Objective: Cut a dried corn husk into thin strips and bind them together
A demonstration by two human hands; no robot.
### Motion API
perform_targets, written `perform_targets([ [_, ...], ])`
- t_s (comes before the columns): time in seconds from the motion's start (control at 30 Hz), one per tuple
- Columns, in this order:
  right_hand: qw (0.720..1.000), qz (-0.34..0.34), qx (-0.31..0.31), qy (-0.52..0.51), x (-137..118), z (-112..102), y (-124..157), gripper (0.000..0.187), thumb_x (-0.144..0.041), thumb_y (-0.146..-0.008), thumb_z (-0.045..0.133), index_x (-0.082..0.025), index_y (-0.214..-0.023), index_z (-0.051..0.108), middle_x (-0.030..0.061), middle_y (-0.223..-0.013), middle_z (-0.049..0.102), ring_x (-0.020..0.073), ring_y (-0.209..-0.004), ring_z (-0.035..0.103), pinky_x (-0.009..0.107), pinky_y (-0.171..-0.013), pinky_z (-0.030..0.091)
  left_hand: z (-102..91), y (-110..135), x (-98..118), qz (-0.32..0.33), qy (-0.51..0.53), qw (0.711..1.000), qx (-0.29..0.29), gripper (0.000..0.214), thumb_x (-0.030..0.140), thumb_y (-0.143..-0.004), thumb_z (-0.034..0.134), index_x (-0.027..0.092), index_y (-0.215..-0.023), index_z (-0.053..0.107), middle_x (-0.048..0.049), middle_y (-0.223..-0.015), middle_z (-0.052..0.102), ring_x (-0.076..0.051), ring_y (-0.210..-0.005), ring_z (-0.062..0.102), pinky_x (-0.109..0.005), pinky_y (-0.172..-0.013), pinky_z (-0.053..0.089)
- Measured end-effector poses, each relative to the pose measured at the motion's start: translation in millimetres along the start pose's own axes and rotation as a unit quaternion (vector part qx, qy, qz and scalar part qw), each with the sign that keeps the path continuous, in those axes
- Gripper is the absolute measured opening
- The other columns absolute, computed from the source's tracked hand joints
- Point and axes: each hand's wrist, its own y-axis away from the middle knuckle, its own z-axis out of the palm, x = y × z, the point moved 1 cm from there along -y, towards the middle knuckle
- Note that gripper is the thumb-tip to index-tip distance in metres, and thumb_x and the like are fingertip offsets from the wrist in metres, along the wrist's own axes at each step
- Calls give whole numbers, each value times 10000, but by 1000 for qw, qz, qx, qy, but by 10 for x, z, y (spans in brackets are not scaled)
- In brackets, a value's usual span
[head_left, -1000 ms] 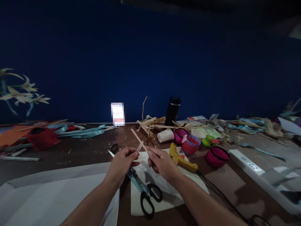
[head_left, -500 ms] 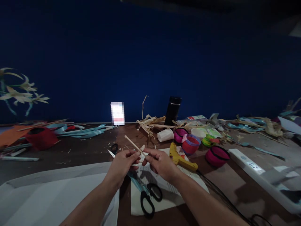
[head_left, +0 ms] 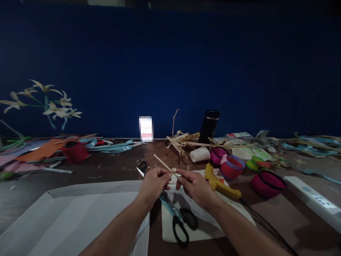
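Observation:
Both hands meet above the table's middle. My left hand (head_left: 154,183) and my right hand (head_left: 195,185) pinch a thin pale wooden stick (head_left: 163,164) that slants up to the left, with a small pale strip of husk at the fingertips. Under the hands lie black-handled scissors (head_left: 179,220) on a white printed sheet (head_left: 197,220). A yellow glue gun (head_left: 220,182) rests just right of my right hand.
Large white paper (head_left: 80,217) covers the near left. Red, pink and green tape rolls (head_left: 231,166), a white cup (head_left: 199,154), a black flask (head_left: 209,126) and dried husks (head_left: 182,139) sit behind. A white power strip (head_left: 314,197) lies right. Blue ribbons, coloured paper and paper flowers (head_left: 50,105) are left.
The stick has tipped lower and more to the left in my fingers. The hands have drawn closer together. The camera view has swung left, so everything sits further right.

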Motion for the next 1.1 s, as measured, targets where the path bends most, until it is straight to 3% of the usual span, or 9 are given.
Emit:
perform_targets([
  [0.37, 978, -82, 119, 149, -16, -16, -11, 301, -296, -816, 502, -217, -1062, 656, 5, -649, 605, 144, -612, 505, 246, -599, 396, 21, 12, -1, -11, 23, 1000, -8, 179, 295, -611, 657, 140, -598, 568, 17, -568, 546, -87, -476, 514, -242, -499, 501],
  [0.43, 974, -72, 169, 130, -20, -91, -44, 308, -300, -794, 519, -210, -1056, 655, 13, -662, 617, 138, -574, 494, 244, -558, 390, 17, 11, -2, -14, 25, 1000, -10, 178, 291, -608, 658, 139, -593, 567, 17, -559, 548, -88, -465, 515, -241, -492, 494],
  [0.53, 975, -38, 218, 0, -61, -195, -62, 426, -342, -779, 528, -209, -1184, 549, 15, -696, 609, 83, -425, 368, 204, -398, 269, 0, 3, 6, -21, 29, 999, -3, 201, 314, -609, 664, 133, -605, 577, 16, -562, 549, -82, -449, 505, -238, -487, 484],
  [0.67, 984, 15, 60, -167, -126, -136, -8, 570, -383, -786, 545, -219, -1304, 372, 3, -700, 604, 34, -369, 261, 164, -359, 149, -12, -5, 23, -14, 36, 999, 5, 230, 352, -609, 671, 131, -634, 610, 9, -605, 565, -89, -507, 519, -232, -525, 491],
  [0.77, 984, 52, -53, -162, -103, -27, 21, 555, -389, -798, 540, -189, -1292, 384, 1, -642, 616, 31, -344, 245, 161, -341, 133, -6, -2, 22, -9, 28, 1000, -7, 222, 355, -615, 666, 141, -653, 620, 3, -635, 594, -98, -546, 546, -223, -559, 487],
  [0.83, 985, 54, -91, -134, -55, 12, 11, 539, -373, -799, 543, -195, -1288, 404, -16, -613, 609, 34, -335, 240, 163, -334, 135, -2, -3, 9, -5, 18, 1000, -12, 219, 349, -617, 663, 142, -678, 623, 0, -657, 607, -98, -550, 551, -222, -574, 484],
  [0.93, 996, 21, -60, -58, 10, 12, -7, 445, -326, -820, 510, -209, -1248, 483, -34, -590, 583, 43, -357, 256, 167, -359, 185, 4, -10, -21, -5, 4, 1000, -20, 232, 360, -618, 661, 141, -683, 617, 2, -657, 602, -96, -532, 543, -228, -562, 476],
  [1.0, 999, -32, -15, 38, 16, 7, 7, 364, -278, -837, 477, -219, -1185, 561, -25, -595, 584, 66, -426, 364, 179, -433, 292, 11, -11, -33, -6, 0, 1000, -23, 210, 347, -619, 651, 145, -644, 599, 14, -617, 582, -94, -509, 529, -224, -537, 465],
  [1.1, 974, -123, 41, 186, -22, 10, 57, 373, -169, -829, 427, -270, -1142, 605, -8, -660, 614, 118, -607, 519, 235, -629, 404, 29, 3, -31, -12, 8, 1000, -22, 169, 305, -613, 635, 150, -594, 569, 24, -573, 555, -92, -493, 509, -221, -515, 463],
])
